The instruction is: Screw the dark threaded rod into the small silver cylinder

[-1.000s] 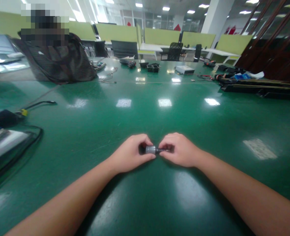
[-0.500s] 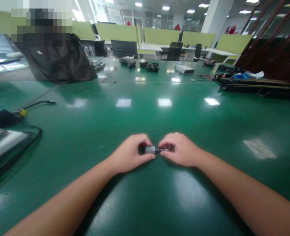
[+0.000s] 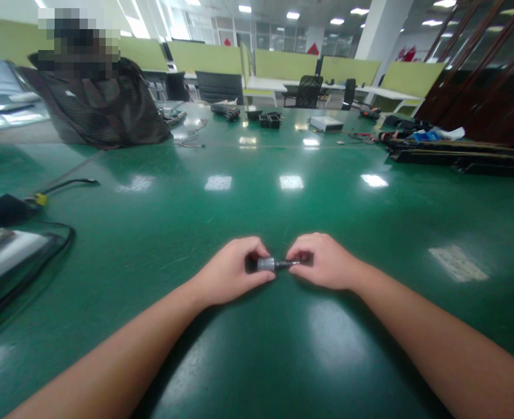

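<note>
My left hand (image 3: 228,273) curls its thumb and fingers around a small silver metal cylinder (image 3: 266,265), which looks like a little motor and lies level just over the green tabletop (image 3: 257,355). A thin dark shaft-like piece (image 3: 282,265) extends from the cylinder's right end toward my right hand (image 3: 327,263). The right thumb and fingertips are pinched around the far end of that thin piece. Whether the thin piece and the cylinder are one part or two pressed together, I cannot tell. My fingers hide the cylinder's left end.
A person in a dark jacket (image 3: 109,110) is at the far left. Cables (image 3: 67,233) and a black box-like device (image 3: 6,209) lie to the left. Across the table are a silver box (image 3: 325,123) and black parts (image 3: 270,120); long black bars (image 3: 449,156) lie far right.
My right hand has shifted slightly right and up, showing more of the thin dark piece. The left hand and the cylinder stay in place.
</note>
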`<state>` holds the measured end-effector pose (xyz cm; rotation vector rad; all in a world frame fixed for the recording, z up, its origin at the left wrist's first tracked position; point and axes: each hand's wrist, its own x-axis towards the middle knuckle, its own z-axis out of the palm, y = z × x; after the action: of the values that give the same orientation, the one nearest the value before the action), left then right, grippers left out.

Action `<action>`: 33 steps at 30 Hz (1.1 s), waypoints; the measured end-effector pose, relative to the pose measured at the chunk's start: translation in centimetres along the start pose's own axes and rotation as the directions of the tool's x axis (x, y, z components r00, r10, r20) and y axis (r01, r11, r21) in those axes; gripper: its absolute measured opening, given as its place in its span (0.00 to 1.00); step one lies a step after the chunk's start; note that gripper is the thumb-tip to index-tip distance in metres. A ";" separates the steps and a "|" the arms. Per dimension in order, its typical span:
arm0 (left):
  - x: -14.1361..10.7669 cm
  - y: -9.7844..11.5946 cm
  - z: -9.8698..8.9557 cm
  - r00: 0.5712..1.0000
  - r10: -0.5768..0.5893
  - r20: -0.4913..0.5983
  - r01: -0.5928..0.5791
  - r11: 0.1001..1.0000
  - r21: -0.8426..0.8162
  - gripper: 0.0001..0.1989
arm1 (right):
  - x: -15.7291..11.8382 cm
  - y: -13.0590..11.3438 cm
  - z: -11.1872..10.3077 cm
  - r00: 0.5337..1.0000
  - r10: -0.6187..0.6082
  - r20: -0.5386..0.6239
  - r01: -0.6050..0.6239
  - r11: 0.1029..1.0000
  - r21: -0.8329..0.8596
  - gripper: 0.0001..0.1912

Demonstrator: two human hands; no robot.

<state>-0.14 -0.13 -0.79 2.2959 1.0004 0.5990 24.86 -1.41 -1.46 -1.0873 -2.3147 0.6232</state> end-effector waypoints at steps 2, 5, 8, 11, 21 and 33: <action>0.0 0.1 0.0 1.000 -0.003 -0.001 0.003 1.000 -0.005 0.10 | -0.1 0.1 -0.1 1.000 0.012 0.011 -0.013 1.000 0.017 0.04; 0.0 0.1 -0.1 1.000 -0.008 -0.004 0.008 1.000 -0.005 0.10 | -0.2 0.3 -0.3 0.999 0.037 0.029 -0.038 0.999 0.037 0.04; -0.1 0.1 -0.1 1.000 -0.006 -0.005 0.006 1.000 -0.005 0.10 | -0.3 0.6 -0.8 0.996 0.072 0.055 -0.075 0.996 0.053 0.05; -0.1 0.1 0.0 1.000 -0.012 -0.007 0.012 1.000 -0.001 0.11 | -0.5 1.4 -1.7 0.990 0.116 0.083 -0.120 0.991 0.055 0.06; -0.1 0.3 -0.1 1.000 -0.024 -0.010 0.024 1.000 0.000 0.11 | -0.7 2.7 -3.1 0.980 0.151 0.133 -0.164 0.983 0.088 0.05; 0.1 0.3 0.1 1.000 0.010 -0.004 -0.010 1.000 0.009 0.11 | 0.4 0.1 0.6 0.999 -0.015 0.040 0.012 0.997 0.082 0.06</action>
<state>0.14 -0.21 -0.64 2.3096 0.9957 0.6045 24.28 -1.13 -1.87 -1.0292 -2.3074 0.7348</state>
